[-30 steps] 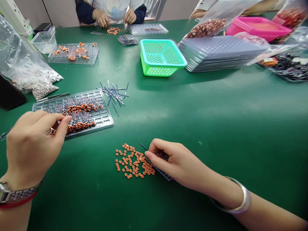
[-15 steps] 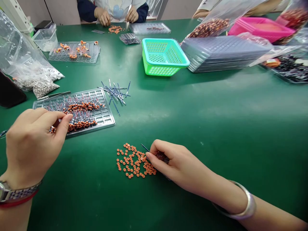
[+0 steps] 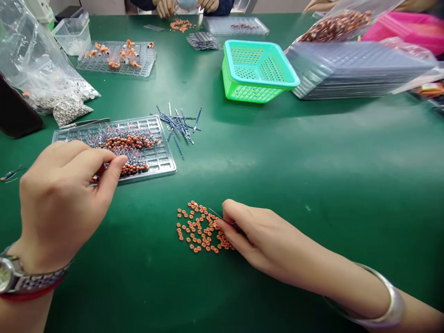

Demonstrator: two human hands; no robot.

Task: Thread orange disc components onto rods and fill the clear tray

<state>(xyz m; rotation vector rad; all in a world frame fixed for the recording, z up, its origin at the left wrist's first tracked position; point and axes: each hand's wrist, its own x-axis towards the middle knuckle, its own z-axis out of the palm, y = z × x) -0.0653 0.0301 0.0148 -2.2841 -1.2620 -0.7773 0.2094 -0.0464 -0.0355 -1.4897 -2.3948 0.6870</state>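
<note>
My left hand [image 3: 69, 199] is closed in a pinch above the near-left part of a clear compartment tray [image 3: 164, 159]. Whatever its fingertips hold is hidden behind the fingers. Wired components with orange tips [image 3: 130, 141] lie in rows in that tray. At the table's middle, my right hand [image 3: 258, 231] pinches a thin dark strip [image 3: 215, 213], whose end pokes out past the fingertips. Its fingers are at the right side of a scatter of small orange rings [image 3: 197, 226] on the green tabletop and cover some of them.
Loose blue strips [image 3: 178, 125] lie beside the tray. Behind them are a green basket [image 3: 260, 90], stacked clear trays [image 3: 357, 69] and another tray with orange parts [image 3: 116, 58]. Bags of small white parts [image 3: 71, 108] stand left. Another person's hands [image 3: 164, 7] are across the table.
The whole view has shifted, so the table's contents appear farther right and higher. My left hand has moved slightly right over the tray. My right hand stays by the rings, its strip now tilted differently.
</note>
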